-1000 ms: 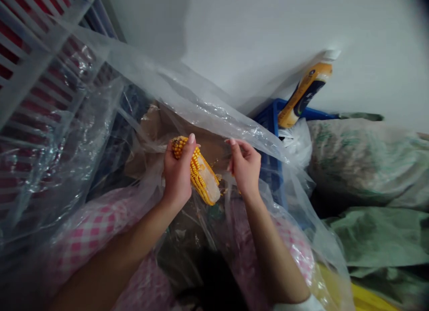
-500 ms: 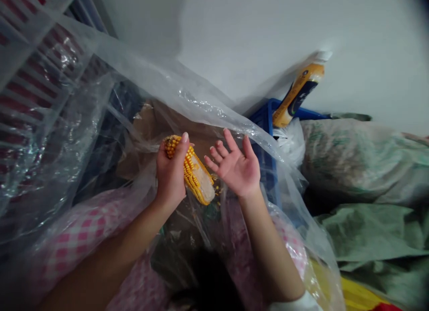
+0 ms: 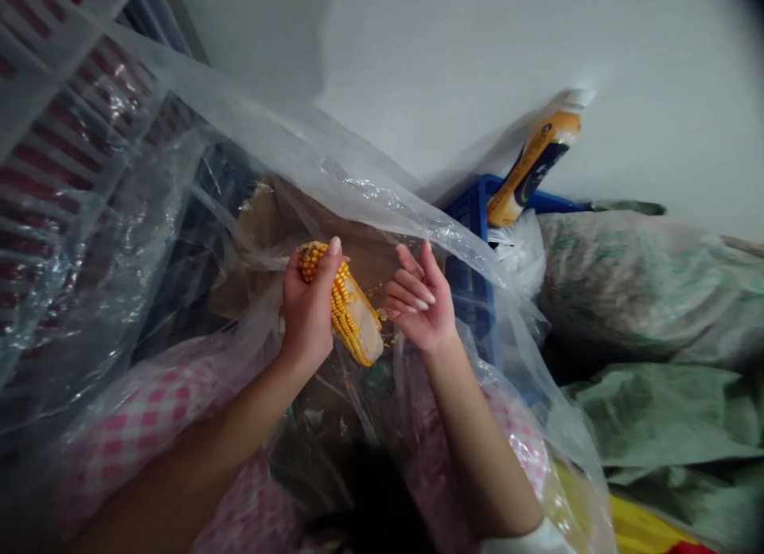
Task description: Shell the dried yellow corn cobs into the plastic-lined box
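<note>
My left hand (image 3: 307, 307) is closed around the upper end of an ear of corn (image 3: 349, 319), thumb lying along it. Yellow kernels cover the top and sides of the ear, while a long pale strip of bare cob shows on the side facing right. Its lower end tilts down to the right. Just right of the corn, apart from it, my right hand (image 3: 422, 295) is raised with fingers loosely bent and thumb up, holding nothing I can see. Loose kernels (image 3: 387, 343) lie below, between the hands, inside a clear plastic bag (image 3: 382, 196) spread around both arms.
A blue crate (image 3: 477, 220) by the wall holds a yellow bottle-like package (image 3: 534, 168) and white plastic. Stuffed sacks (image 3: 633, 283) and green cloth (image 3: 674, 415) lie at right. A slatted basket (image 3: 53, 172) stands at left. Pink checked fabric (image 3: 149, 411) covers my legs.
My right hand has curled its fingers inward from a spread, palm-up pose and turned slightly. My left hand still grips the corn, nearly unmoved.
</note>
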The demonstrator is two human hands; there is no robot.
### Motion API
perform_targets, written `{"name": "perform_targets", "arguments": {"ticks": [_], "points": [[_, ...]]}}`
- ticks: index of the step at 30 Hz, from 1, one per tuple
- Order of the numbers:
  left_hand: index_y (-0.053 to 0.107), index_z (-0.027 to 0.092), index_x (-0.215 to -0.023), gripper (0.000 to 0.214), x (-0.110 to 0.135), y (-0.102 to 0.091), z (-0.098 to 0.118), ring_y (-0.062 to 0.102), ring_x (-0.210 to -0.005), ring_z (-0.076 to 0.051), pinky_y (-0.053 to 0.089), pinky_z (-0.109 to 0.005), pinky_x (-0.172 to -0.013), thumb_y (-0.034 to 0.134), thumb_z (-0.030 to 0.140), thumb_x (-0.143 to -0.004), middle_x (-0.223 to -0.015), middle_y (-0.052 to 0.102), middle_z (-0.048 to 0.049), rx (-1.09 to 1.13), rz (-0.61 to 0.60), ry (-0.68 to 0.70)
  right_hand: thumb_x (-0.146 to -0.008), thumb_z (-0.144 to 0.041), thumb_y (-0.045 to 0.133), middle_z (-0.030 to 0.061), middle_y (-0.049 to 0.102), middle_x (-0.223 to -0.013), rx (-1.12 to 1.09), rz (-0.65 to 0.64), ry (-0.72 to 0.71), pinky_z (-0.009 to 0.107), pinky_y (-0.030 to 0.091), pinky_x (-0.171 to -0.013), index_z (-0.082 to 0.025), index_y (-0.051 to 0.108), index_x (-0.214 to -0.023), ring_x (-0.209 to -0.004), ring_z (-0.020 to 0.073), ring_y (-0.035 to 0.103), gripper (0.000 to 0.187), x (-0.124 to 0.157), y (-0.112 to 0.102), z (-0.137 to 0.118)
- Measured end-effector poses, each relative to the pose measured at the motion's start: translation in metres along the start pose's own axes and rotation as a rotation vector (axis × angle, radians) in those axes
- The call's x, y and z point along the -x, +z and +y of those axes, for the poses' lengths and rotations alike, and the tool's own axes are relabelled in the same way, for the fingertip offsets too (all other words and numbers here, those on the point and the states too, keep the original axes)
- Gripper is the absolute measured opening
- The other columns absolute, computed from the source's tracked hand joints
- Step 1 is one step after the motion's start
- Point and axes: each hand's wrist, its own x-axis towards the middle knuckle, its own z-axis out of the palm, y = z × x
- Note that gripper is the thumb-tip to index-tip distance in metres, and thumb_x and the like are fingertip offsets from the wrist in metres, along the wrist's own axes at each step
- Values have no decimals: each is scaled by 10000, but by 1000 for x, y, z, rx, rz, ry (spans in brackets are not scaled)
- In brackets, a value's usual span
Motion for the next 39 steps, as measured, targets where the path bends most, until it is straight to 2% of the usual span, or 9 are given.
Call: {"name": "perform_targets", "arguments": {"ticks": [3, 8, 13, 16, 19, 23, 28, 32, 39], "points": [[545, 190, -757, 381, 0, 0, -1, 549, -624, -97, 431, -222, -595, 706, 515, -640, -723, 615, 7, -12, 7, -3, -986, -362, 233, -119, 152, -314, -74, -19, -12, 143, 140, -302, -199, 564, -674, -287, 60, 72, 483, -1, -2, 1], [538, 190, -763, 352, 0, 0, 0, 570, -650, -113, 431, -251, -630, 693, 492, -668, -733, 607, 7, -4, -3, 11, -991, -350, 204, -114, 185, -314, -60, 24, -51, 133, 131, -301, -184, 536, -653, -292, 52, 69, 502, -2, 2, 0], [524, 195, -768, 346, 0, 1, 1, 562, -642, -114, 442, -262, -634, 703, 473, -667, -729, 599, 9, 22, 7, -3, -942, -378, 388, -132, 197, -311, 129, 134, -111, 153, 96, -300, -196, 513, -671, -295, 44, 52, 349, -3, 7, 4], [533, 198, -768, 349, -1, 1, 1, 562, -649, -112, 452, -256, -630, 706, 482, -663, -740, 594, 8, 24, 24, -3, -887, -431, 475, -131, 224, -330, 332, 222, -256, 176, 106, -318, -198, 523, -681, -305, 42, 94, 315, -5, 7, 11], [537, 198, -771, 340, -3, 0, 0, 563, -658, -112, 454, -250, -625, 699, 481, -675, -742, 579, 10, 35, 40, 4, -852, -527, 476, -101, 316, -392, 644, 338, -401, 194, 223, -380, -194, 552, -695, -354, 55, 254, 375, -7, 5, 20], [525, 198, -757, 327, -3, 1, 0, 545, -634, -106, 430, -237, -575, 703, 461, -680, -728, 548, 17, 59, 59, 7, -882, -589, 336, -7, 560, -681, 1077, 276, -413, 254, 387, -641, -205, 582, -786, -669, 129, 519, 466, -5, 7, 34], [514, 201, -782, 299, 2, 1, -2, 534, -632, -88, 437, -216, -578, 711, 406, -689, -741, 526, 24, 107, 29, 18, -930, -536, 206, 26, 533, -738, 1373, 245, -447, 300, 346, -714, -218, 493, -694, -741, 172, 487, 489, -4, 9, 53], [511, 196, -774, 291, 6, 0, -6, 525, -638, -83, 437, -205, -583, 707, 395, -696, -743, 513, 19, 86, -38, 9, -936, -525, 147, 23, 490, -706, 1416, 290, -503, 295, 318, -663, -224, 413, -678, -694, 171, 455, 478, -8, 5, 61], [514, 199, -758, 317, 8, 1, -7, 540, -623, -96, 453, -233, -595, 728, 413, -665, -720, 521, 26, 88, -43, -42, -942, -502, 158, 10, 471, -651, 1442, 304, -554, 288, 253, -598, -218, 377, -657, -610, 150, 403, 458, -11, 0, 62]]}}
